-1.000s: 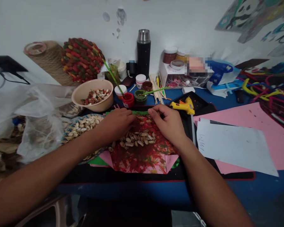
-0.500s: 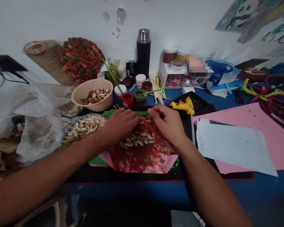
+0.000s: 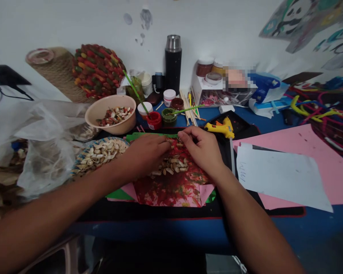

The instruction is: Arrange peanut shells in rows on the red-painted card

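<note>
My left hand (image 3: 148, 154) is over the left part of a pink paper sheet (image 3: 165, 196) smeared with red and green paint. Its fingers are bent and pressed together, and whatever is at their tips is hidden. Several peanut shells (image 3: 174, 165) lie on the sheet just below that hand. My right hand (image 3: 204, 152) rests at the sheet's right side. Its thumb and fingers curl together near the far edge, where I cannot make out anything between them. To the left, a woven plate (image 3: 78, 160) holds plain peanut shells.
Behind the sheet stand a beige bowl (image 3: 93, 121) of painted shells, a red paint jar (image 3: 154, 121), a green paint jar (image 3: 169, 118) and a black thermos (image 3: 173, 70). A yellow glue gun (image 3: 224, 128) and white paper (image 3: 282, 177) lie right; plastic bags (image 3: 45, 160) lie left.
My left hand has dropped slightly toward me and to the right, over the peanut shells, covering some of them. My right hand has stayed almost in place.
</note>
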A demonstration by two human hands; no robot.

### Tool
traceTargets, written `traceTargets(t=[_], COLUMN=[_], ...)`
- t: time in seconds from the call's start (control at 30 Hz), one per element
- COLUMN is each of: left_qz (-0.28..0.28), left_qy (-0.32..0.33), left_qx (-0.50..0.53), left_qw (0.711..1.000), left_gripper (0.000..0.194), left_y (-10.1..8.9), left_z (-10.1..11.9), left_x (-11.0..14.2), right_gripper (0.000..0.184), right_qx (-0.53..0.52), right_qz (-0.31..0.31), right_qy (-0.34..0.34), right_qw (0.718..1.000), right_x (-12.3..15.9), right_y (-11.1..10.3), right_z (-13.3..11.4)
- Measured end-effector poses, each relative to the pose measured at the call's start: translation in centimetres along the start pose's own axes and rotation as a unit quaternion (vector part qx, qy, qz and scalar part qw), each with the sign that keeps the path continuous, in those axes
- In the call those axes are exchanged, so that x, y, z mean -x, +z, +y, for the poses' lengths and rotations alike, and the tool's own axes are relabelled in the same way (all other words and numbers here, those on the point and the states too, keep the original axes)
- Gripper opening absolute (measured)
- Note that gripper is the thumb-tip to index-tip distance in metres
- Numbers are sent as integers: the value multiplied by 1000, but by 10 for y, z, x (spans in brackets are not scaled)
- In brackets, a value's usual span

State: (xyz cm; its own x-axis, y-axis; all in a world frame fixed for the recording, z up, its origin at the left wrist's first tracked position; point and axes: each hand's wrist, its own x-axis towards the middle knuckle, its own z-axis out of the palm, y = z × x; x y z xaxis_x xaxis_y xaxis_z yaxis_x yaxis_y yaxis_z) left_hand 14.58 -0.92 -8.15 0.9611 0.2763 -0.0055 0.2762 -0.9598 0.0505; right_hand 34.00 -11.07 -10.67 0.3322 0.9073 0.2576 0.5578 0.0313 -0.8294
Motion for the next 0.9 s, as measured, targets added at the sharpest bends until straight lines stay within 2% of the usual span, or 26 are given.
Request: traceTargets(t=[0.2, 0.3, 0.4, 0.5, 0.57, 0.63, 0.77, 0.9], left_qz=[-37, -50, -83, -112, -106, -89, -69, -88], left_qy=[57, 72, 88, 59, 30, 19, 36, 34], left_qx=[54, 91, 124, 126, 113, 87, 49, 67], left_qw=[996, 992, 985, 984, 987, 992, 996, 993], left_gripper=[17, 17, 17, 16, 16, 16, 15, 17], left_y=[7, 6, -4, -15, -17, -14, 0, 7], left_z=[20, 15, 2, -5, -4, 2, 14, 18], left_x=[4, 9, 14, 14, 11, 5, -7, -11], right_gripper=[29, 31, 31, 30, 30, 30, 31, 31], right_qx=[-8, -10, -9, -10, -9, -7, -2, 0], right_qz=[15, 14, 11, 8, 5, 4, 5, 2], right_qy=[-1, 3, 1, -4, -7, -6, 8, 9], right_qw=[1000, 1000, 1000, 1000, 1000, 1000, 1000, 1000], right_x=[0, 0, 0, 0, 0, 0, 0, -1], right_y=[-2, -2, -1, -1, -1, -1, -1, -1], right_z=[-3, -3, -2, -1, 0, 0, -1, -2])
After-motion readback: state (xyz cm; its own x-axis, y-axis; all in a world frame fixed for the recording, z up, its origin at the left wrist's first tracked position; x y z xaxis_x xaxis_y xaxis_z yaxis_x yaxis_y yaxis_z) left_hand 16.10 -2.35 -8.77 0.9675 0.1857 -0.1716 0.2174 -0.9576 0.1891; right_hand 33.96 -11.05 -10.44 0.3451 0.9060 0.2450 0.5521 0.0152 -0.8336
